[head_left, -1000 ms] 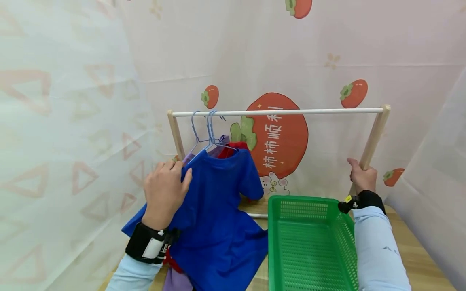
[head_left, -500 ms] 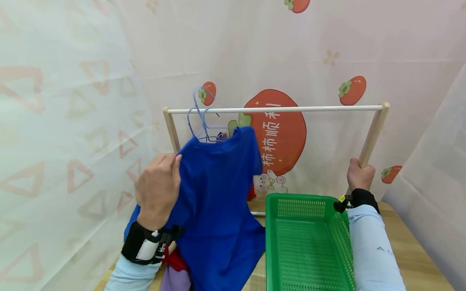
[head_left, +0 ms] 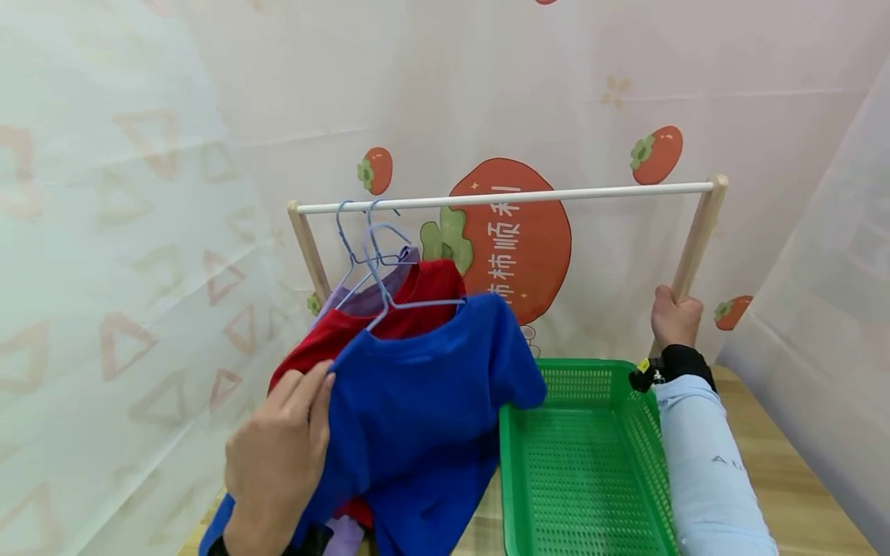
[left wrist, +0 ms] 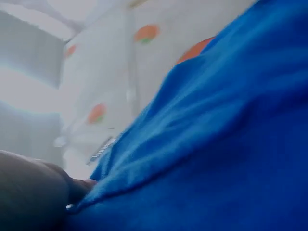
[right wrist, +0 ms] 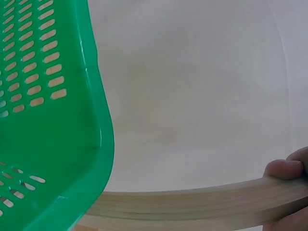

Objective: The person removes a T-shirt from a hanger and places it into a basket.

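Observation:
My left hand (head_left: 281,455) pinches the shoulder of a blue T-shirt (head_left: 424,386), which has a light-blue hanger (head_left: 389,303) inside its neck. The hanger's hook is below the white rail (head_left: 605,193), off it and nearer to me. Behind it, a red shirt (head_left: 434,282) and a purple garment (head_left: 399,278) hang from the rail on hangers of their own. In the left wrist view the blue cloth (left wrist: 207,144) fills most of the picture beside my hand. My right hand (head_left: 676,318) grips the rack's right wooden post (head_left: 695,239), also seen in the right wrist view.
A green perforated basket (head_left: 511,479) stands on the wooden table (head_left: 772,448) at the right, beside the blue T-shirt and in front of the rack. More red and purple cloth (head_left: 344,537) lies under the blue shirt. A patterned curtain (head_left: 487,93) closes off the back and sides.
The blue T-shirt's hanger was lifted off the rail, then brought down and toward me in my left hand. The red shirt behind shows more now. My right hand stays on the post.

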A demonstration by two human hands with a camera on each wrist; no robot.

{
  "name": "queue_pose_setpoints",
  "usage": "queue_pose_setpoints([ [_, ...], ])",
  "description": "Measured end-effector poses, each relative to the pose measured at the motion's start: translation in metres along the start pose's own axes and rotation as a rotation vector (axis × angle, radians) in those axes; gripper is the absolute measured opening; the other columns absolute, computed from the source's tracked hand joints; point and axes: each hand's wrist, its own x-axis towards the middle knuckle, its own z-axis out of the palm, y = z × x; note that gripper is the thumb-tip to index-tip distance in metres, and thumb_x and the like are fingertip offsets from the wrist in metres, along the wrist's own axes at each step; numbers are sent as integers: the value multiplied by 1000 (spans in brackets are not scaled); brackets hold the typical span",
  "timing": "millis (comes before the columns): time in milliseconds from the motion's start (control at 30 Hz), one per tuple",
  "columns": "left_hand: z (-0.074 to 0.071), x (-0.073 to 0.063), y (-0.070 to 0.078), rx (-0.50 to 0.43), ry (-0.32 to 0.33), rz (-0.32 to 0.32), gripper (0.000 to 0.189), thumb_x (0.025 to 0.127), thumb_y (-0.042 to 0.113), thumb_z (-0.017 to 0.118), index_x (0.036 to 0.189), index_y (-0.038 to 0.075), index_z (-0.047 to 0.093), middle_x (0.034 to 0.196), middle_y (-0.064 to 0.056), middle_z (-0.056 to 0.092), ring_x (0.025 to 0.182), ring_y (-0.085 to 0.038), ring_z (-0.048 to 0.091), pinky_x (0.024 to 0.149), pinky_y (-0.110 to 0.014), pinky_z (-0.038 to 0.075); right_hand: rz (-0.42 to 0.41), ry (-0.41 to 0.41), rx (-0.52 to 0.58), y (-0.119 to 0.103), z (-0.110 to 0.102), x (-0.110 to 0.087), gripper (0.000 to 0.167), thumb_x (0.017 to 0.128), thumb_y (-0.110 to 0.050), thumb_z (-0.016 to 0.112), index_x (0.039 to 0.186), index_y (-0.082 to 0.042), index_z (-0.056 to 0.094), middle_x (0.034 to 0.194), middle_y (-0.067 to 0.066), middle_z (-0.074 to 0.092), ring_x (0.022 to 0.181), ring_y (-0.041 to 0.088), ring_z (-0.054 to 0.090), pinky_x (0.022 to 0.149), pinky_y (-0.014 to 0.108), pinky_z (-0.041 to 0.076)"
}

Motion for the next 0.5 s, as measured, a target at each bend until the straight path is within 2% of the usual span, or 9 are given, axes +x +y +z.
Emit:
queue_pose_setpoints([
  [100,9,-20,0,25,-59,-48,18,97,16,74,114,12,80,82,-3,68,56,-22,61,41,-34,43,-29,2,-19,-3,1,0,63,104,-47,42,148,-2,41,106,0,42,115,22,45,96,39,39],
  [167,14,-32,0,32,-77,-92,16,97,16,75,111,11,79,81,-2,67,55,-20,59,40,-31,41,-43,-7,-27,-5,0,0,62,105,-47,42,146,-1,42,107,0,43,117,23,45,98,40,40],
  [300,26,-60,1,46,-71,-146,12,96,16,75,106,11,79,81,-1,66,56,-21,60,40,-34,41,-62,-39,-54,-8,-1,0,66,104,-48,41,147,2,42,115,4,45,126,28,44,105,45,38],
  [367,34,-75,4,43,-95,-184,11,96,18,75,105,13,79,83,-1,68,58,-21,62,41,-36,44,-74,-61,-74,-8,-3,0,67,105,-49,40,147,3,42,116,5,45,128,30,43,106,48,38],
  [433,43,-90,9,12,-174,-258,11,99,21,73,106,16,78,88,1,70,64,-21,66,46,-38,49,-88,-80,-103,-8,-5,2,66,105,-50,39,144,3,43,111,5,44,122,30,45,103,49,39],
  [500,52,-103,15,-45,-289,-364,13,103,27,68,109,19,77,95,3,73,73,-22,71,53,-41,54,-111,-92,-140,-6,-6,2,64,106,-51,39,141,2,47,104,7,50,113,30,52,101,47,42],
])
